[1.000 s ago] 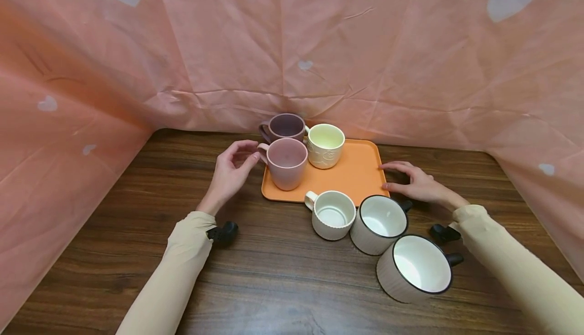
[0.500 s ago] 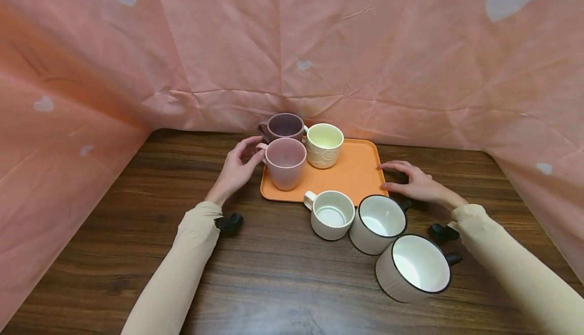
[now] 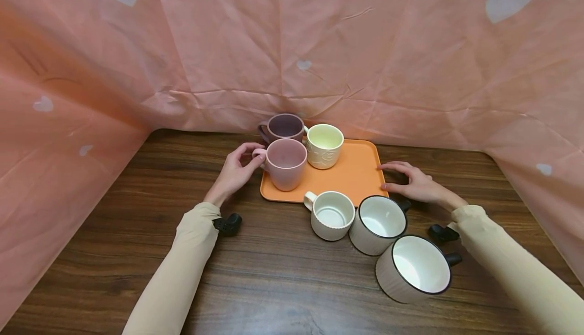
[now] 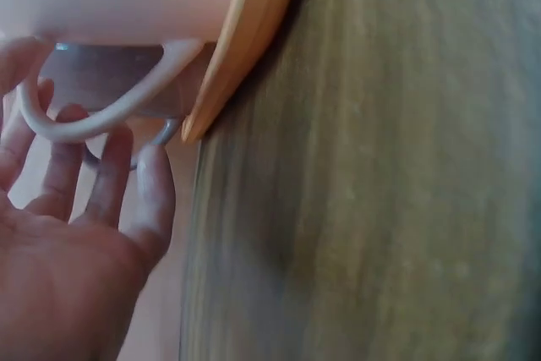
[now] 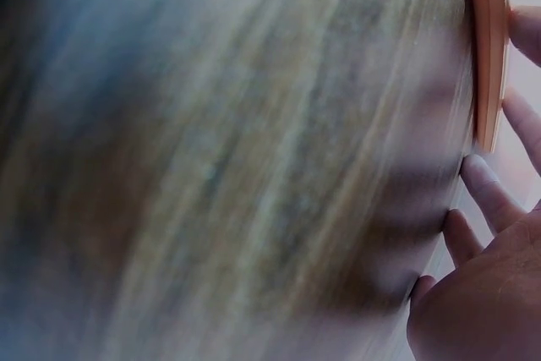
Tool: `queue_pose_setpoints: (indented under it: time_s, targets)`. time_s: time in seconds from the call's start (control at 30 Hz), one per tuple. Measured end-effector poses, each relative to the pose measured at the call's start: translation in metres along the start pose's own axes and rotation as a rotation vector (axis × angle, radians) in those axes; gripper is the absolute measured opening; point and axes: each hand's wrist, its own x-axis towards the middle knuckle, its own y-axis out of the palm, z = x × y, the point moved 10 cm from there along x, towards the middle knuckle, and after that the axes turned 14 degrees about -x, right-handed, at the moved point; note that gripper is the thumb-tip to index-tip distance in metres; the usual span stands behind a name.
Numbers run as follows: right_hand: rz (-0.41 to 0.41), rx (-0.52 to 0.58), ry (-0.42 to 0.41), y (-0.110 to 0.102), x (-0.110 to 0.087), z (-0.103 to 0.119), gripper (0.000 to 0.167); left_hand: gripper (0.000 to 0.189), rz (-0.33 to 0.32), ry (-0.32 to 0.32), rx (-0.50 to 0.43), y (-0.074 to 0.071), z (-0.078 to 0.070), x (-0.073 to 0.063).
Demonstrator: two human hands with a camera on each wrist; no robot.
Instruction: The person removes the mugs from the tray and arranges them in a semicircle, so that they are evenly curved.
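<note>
My left hand pinches the handle of a pink mug, thumb on the near side and fingers behind. The left wrist view shows the handle running in front of my fingers. The mug stands upright on the left part of an orange tray. Behind it is a dark purple mug, beside a cream embossed mug. At the tray's right edge, my right hand touches the rim with thumb and fingertips, fingers loosely extended; the right wrist view shows the tray edge between them.
In front of the tray stand a small white ribbed cup, a white mug with a black rim and a larger black-rimmed mug, all upright on the wooden table. A pink cloth hangs behind.
My left hand has moved right onto the pink mug's handle and taken it between thumb and fingers. The handle has swung slightly left. My right hand stays at the tray.
</note>
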Motion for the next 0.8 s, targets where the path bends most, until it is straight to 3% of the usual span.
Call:
queue_pose_setpoints:
  time_s: [0.13, 0.33, 0.8]
  targets:
    - [0.000, 0.004, -0.001, 0.000, 0.000, 0.001, 0.056, 0.029, 0.010, 0.005, -0.064, 0.001, 0.001, -0.004]
    - [-0.001, 0.006, 0.002, 0.000, 0.000, 0.001, 0.056, 0.028, 0.055, -0.063, -0.186, 0.011, 0.009, -0.009]
    - [0.010, 0.005, 0.021, 0.001, 0.000, -0.003, 0.058, 0.018, 0.070, -0.084, -0.290, 0.019, 0.014, -0.014]
